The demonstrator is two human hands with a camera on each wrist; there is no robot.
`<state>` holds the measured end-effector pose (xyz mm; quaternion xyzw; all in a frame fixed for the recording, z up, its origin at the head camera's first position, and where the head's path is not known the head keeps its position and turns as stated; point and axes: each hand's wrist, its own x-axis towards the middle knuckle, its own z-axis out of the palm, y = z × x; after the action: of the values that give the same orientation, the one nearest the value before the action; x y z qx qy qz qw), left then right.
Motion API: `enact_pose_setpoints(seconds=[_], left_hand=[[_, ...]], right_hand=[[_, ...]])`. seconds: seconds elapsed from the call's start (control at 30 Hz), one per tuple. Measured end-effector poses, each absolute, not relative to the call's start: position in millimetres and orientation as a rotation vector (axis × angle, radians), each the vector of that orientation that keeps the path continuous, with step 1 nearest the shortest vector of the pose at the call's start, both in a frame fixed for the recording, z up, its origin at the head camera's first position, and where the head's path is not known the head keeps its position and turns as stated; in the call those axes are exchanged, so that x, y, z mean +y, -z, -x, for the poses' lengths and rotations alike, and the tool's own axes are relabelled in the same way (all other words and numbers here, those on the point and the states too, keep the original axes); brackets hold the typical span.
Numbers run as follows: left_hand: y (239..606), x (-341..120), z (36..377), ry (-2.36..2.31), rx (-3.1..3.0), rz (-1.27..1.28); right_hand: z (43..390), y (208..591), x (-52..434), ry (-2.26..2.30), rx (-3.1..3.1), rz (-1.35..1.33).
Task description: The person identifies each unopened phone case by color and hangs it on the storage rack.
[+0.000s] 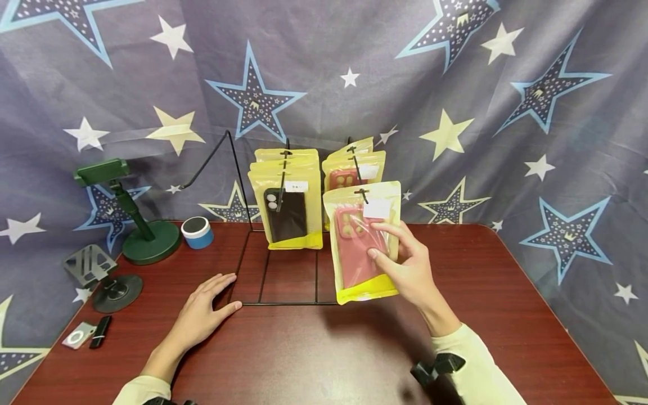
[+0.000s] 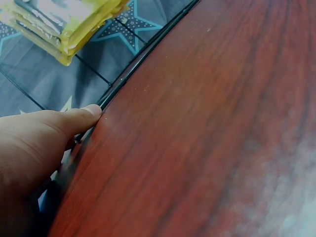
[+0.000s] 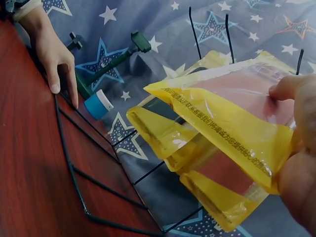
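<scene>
My right hand [image 1: 412,270] pinches a clear-and-yellow packet [image 1: 361,281] with a pink phone case inside, thumb on its front. The packet's hang hole is at the front tip of the right hook [image 1: 358,169]; whether the hook passes through it I cannot tell. More packets with reddish cases [image 1: 345,179] hang behind it. On the hook to the left hang packets with a black phone case [image 1: 288,216] in front. My left hand [image 1: 202,312] rests with extended fingers at the left front corner of the black wire rack [image 1: 288,304], its thumb [image 2: 91,112] touching the wire.
A green phone stand [image 1: 147,242], a grey folding stand [image 1: 116,292] and a blue-and-white round container [image 1: 197,232] stand on the left of the table [image 1: 304,354]. Nearby lie a small black stick [image 1: 100,332] and a white-ringed item [image 1: 77,336]. A star-patterned curtain [image 1: 324,107] hangs behind.
</scene>
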<state>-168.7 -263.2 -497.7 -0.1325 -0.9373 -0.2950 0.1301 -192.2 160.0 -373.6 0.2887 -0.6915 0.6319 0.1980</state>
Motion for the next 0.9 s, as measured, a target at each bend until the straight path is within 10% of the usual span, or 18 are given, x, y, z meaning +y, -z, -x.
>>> enact_pose_setpoints(seconds=[0.9], left_hand=[[499.0, -265.2, 169.2, 0.848, -2.752, 0.366]], right_hand=[[261.0, 384.1, 141.3, -1.734, -1.851, -0.689]])
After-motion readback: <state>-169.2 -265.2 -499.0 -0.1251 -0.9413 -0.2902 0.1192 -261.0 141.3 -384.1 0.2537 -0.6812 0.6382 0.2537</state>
